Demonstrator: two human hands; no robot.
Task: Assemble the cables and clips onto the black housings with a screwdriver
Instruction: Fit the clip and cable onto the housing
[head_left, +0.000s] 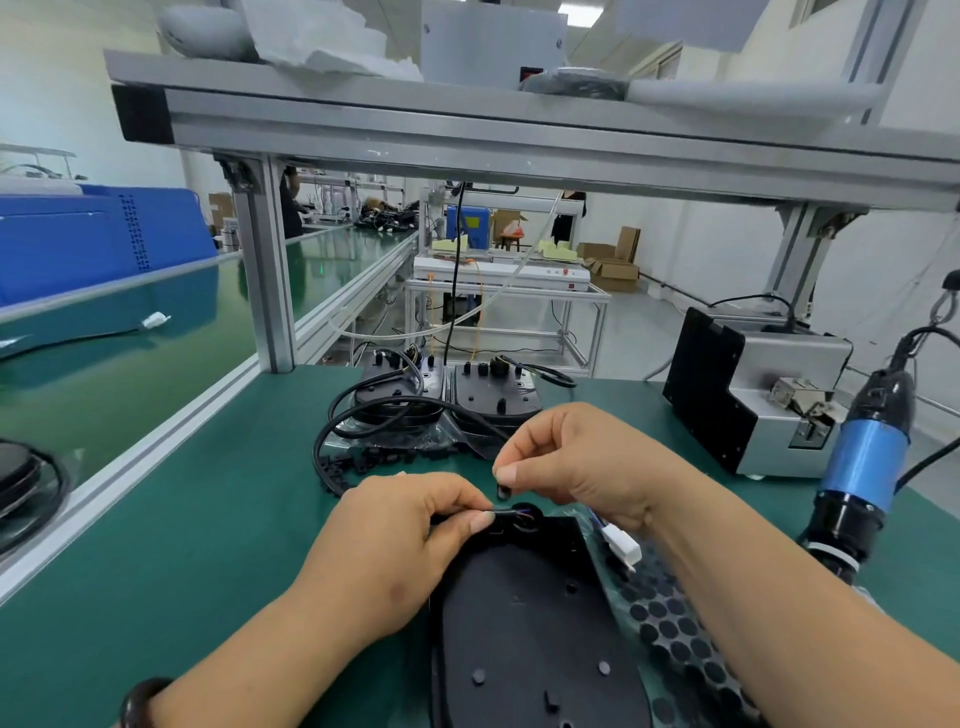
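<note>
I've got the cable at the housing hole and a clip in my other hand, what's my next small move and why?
Probably lower the black clip onto the cable: the right hand pinches it just above where the left hand pinches the cable at the round opening of the black housing. The electric screwdriver hangs untouched on the right, so screwing likely comes after.

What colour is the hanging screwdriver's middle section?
Blue, with black ends: the hanging electric screwdriver, head view.
</note>
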